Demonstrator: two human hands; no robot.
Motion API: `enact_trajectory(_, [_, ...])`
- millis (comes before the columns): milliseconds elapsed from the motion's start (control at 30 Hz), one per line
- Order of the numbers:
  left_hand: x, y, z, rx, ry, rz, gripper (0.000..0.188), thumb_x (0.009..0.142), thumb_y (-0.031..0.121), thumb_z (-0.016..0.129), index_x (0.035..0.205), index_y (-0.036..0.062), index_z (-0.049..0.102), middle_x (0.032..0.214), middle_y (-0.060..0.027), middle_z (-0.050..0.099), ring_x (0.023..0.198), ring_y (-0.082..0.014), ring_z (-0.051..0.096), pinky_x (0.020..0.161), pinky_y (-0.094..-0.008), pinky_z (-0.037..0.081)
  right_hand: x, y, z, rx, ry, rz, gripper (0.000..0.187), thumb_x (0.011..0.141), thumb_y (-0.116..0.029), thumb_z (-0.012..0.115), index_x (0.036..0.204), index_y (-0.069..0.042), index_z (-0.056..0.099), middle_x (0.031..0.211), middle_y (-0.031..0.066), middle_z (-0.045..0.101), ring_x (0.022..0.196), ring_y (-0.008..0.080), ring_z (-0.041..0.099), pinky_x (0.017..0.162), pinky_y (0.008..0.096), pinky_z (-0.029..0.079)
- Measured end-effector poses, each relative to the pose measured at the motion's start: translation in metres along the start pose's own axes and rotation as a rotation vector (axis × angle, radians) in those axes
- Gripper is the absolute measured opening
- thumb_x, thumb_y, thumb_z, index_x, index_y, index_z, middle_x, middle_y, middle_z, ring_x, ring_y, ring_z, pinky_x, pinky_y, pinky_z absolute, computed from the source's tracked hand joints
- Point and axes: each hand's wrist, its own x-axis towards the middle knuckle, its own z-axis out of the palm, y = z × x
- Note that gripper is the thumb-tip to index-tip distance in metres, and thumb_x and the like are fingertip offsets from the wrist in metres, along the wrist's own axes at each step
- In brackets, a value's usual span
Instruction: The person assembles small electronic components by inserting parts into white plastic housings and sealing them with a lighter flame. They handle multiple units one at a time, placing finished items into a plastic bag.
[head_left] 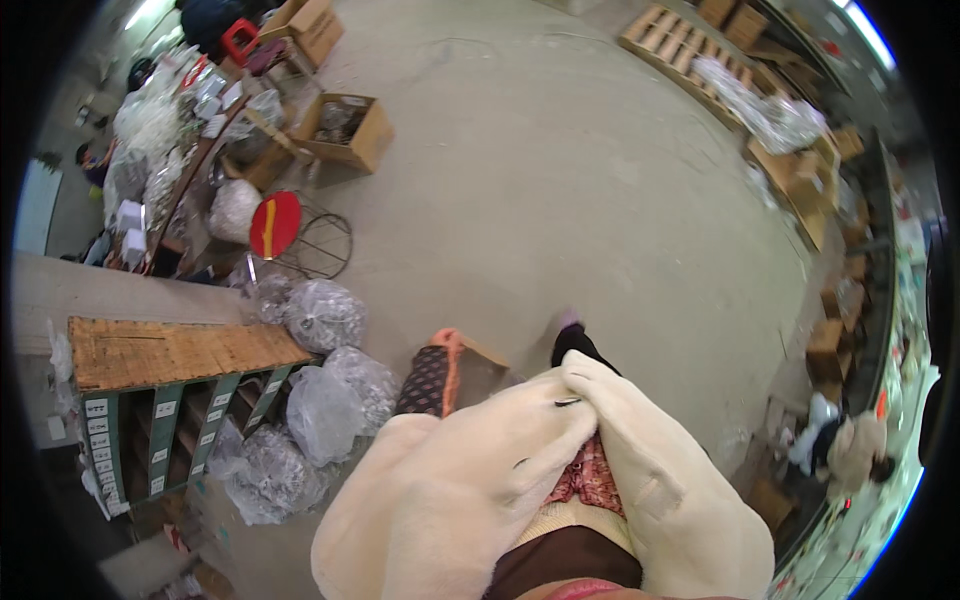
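A cream, thick coat [430, 510] fills the lower middle, its front parted over a red patterned garment [588, 475]. At its upper left a dark patterned sleeve-like piece [422, 380] with an orange edge [450, 350] sticks out. My left hand may be at its end, but I cannot make out its fingers. A tan, cardboard-like strip [487, 353] shows beside the orange edge; whether it is held I cannot tell. My right hand does not show. A black trouser leg and foot [573, 340] reach forward over the grey floor [600, 170].
At left stand a wood-topped green shelf unit [190, 350], stuffed clear bags [325, 315], a red round stool [276, 225], an open carton [350, 130] and a cluttered table [160, 180]. A wooden pallet [680, 50] lies far right. Cartons [828, 350] and a person [855, 450] are along the right.
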Motion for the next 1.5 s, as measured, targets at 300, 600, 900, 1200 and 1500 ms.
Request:
enact_trajectory(300, [0.147, 0.094, -0.007, 0.734, 0.293, -0.216, 0.029, 0.090, 0.033, 0.059, 0.097, 0.0061, 0.065, 0.085, -0.0078, 0.067, 0.072, -0.0235, 0.063, 0.070, -0.0366, 0.052, 0.204, -0.273, -0.231, -0.366, 0.033, -0.035, 0.040, 0.088, -0.030, 0.059, 0.119, -0.005, 0.064, 0.118, 0.0194, 0.064, 0.111, 0.0346, 0.061, 0.095, 0.0407, 0.048])
enact_trajectory(600, [0.168, 0.246, -0.084, -0.091, 0.846, -0.327, 0.015, 0.090, 0.017, 0.056, 0.085, 0.0037, 0.059, 0.078, -0.0100, 0.061, 0.058, -0.0215, 0.054, 0.054, -0.0388, 0.047, 0.261, -0.980, -0.384, 0.096, 0.278, -1.215, 0.029, 0.093, -0.014, 0.058, 0.120, -0.003, 0.061, 0.099, 0.0117, 0.070, 0.080, 0.0196, 0.068, 0.075, 0.0305, 0.054])
enact_trajectory(900, [0.351, 0.500, -0.326, -0.194, 0.800, -0.109, 0.016, 0.093, 0.018, 0.058, 0.096, 0.0028, 0.060, 0.076, -0.0096, 0.063, 0.063, -0.0211, 0.059, 0.057, -0.0354, 0.051, 0.308, -1.128, -0.413, -0.754, -0.120, -0.719, 0.042, 0.090, -0.034, 0.059, 0.122, -0.007, 0.062, 0.113, 0.0182, 0.066, 0.105, 0.0318, 0.064, 0.092, 0.0422, 0.049])
enact_trajectory(1200, [0.526, 0.735, -0.450, -0.236, 0.971, -0.014, 0.026, 0.097, 0.025, 0.056, 0.109, 0.0029, 0.061, 0.081, -0.0073, 0.066, 0.063, -0.0144, 0.061, 0.055, -0.0298, 0.051, 0.466, -1.297, -0.550, -1.191, -0.195, -0.336, 0.038, 0.093, -0.026, 0.049, 0.122, -0.004, 0.059, 0.125, 0.0201, 0.059, 0.116, 0.0367, 0.057, 0.098, 0.0464, 0.046])
enact_trajectory(1500, [0.573, 0.838, -0.493, -0.512, 1.088, -0.110, 0.024, 0.096, 0.022, 0.055, 0.109, 0.0027, 0.062, 0.085, -0.0053, 0.065, 0.067, -0.0140, 0.062, 0.060, -0.0288, 0.052, 0.495, -1.911, -0.530, -1.336, 0.391, -1.032, 0.036, 0.092, -0.030, 0.051, 0.110, -0.004, 0.069, 0.110, 0.0150, 0.069, 0.101, 0.0330, 0.065, 0.088, 0.0417, 0.052])
